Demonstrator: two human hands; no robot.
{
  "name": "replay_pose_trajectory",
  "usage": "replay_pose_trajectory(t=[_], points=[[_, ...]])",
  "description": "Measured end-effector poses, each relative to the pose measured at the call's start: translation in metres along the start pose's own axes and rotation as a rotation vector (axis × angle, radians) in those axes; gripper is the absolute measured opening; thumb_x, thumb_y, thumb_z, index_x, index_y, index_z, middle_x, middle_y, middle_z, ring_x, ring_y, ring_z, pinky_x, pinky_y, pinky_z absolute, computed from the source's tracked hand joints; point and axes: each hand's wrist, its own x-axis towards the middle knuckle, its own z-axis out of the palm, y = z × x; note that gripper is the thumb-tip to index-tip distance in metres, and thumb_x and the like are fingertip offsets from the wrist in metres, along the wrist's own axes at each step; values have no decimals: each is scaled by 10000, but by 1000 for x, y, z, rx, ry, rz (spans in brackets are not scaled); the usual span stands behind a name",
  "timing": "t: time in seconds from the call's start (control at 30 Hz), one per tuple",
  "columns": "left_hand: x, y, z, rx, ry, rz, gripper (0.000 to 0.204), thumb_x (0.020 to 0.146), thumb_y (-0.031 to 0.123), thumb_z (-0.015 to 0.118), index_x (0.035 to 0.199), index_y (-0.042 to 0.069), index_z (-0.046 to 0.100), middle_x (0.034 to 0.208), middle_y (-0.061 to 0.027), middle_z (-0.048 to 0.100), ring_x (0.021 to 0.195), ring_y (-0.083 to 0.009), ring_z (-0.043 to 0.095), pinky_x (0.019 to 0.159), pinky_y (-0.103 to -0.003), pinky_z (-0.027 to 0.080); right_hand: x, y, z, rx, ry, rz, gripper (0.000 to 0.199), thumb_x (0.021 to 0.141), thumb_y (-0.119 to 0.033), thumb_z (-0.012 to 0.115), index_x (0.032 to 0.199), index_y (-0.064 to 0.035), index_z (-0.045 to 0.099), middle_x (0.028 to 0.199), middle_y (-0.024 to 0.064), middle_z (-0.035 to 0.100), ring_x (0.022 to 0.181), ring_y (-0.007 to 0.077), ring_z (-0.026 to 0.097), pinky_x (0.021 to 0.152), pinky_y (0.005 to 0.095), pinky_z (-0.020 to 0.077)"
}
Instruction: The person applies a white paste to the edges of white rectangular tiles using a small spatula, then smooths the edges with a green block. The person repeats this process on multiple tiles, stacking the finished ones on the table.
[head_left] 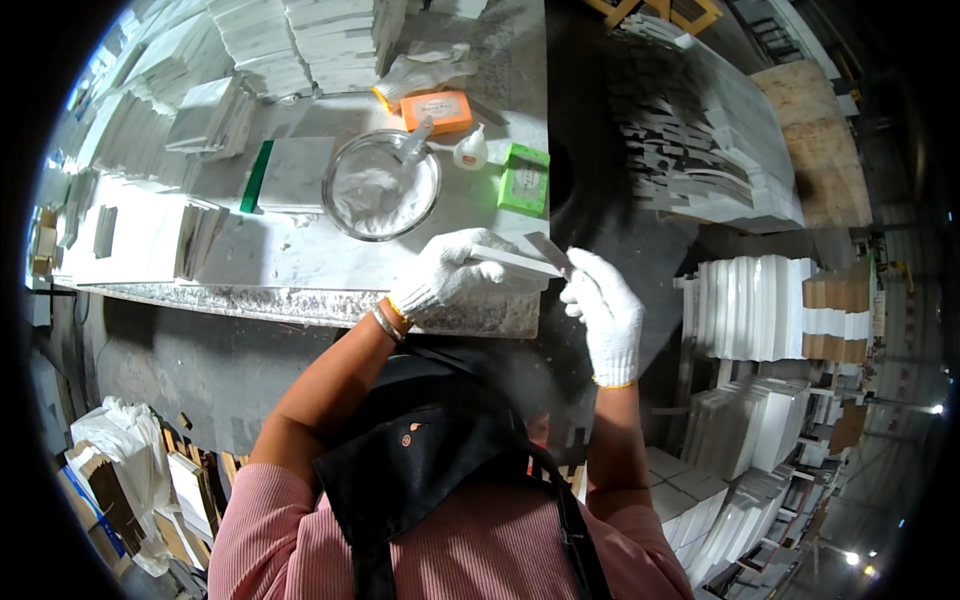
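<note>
My left hand (440, 272), in a white knit glove, grips a white tile (518, 263) seen nearly edge-on at the table's front right corner. My right hand (608, 312), gloved the same way, pinches a thin, flat scraper blade (546, 250). The blade touches or nearly touches the tile's right end; I cannot tell which. Beyond my left hand stands a round bowl (381, 238) with white paste (370, 195) inside and a clear spatula-like tool (414, 141) leaning in it. A small white squeeze bottle (471, 150) stands right of the bowl.
Near the bowl are an orange box (437, 112), a green box (523, 182), a loose glove (425, 75) and a tile stack with a green edge (290, 175). White tile stacks (250, 45) fill the table's back and left. More slab stacks (750, 308) stand at right.
</note>
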Motion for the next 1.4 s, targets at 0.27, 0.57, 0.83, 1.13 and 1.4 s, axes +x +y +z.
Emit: replay_pose_trajectory(t=[0.27,0.57,0.83,1.13,1.4], points=[[1,-4,0,-175,20,-28,239,886,47,686,1115,-18,666,1046,-54,691,963,-109,615,857,-270,504,-20,-19,29,109,-11,-5,319,958,-44,602,1274,-36,649,915,61,704,737,82,625,654,230,507],[-22,14,13,-644,78,-255,258,938,110,657,1159,-18,626,1116,-90,695,1055,-164,646,949,-289,491,-38,9,-19,89,276,138,493,972,-137,557,1452,-49,485,927,80,705,719,84,616,645,218,460],[-47,32,7,-575,76,-287,273,935,123,651,1167,-21,642,1113,-95,700,1059,-166,638,974,-297,468,-38,15,15,-203,-98,5,502,916,-24,573,1415,-26,519,740,31,601,646,79,551,630,250,491],[-65,23,-9,-640,126,-275,226,942,122,657,1125,-11,660,1084,-93,720,994,-145,662,916,-283,504,-34,-48,-3,-23,207,-1,503,951,-82,558,1448,-39,492,776,58,672,639,75,566,606,217,451],[-93,17,-31,-733,222,-286,222,930,87,661,1126,-16,644,1068,-116,717,1004,-183,673,924,-306,517,20,-45,61,-55,-52,-26,464,955,-79,553,1416,-36,530,779,40,668,649,72,566,627,229,483]])
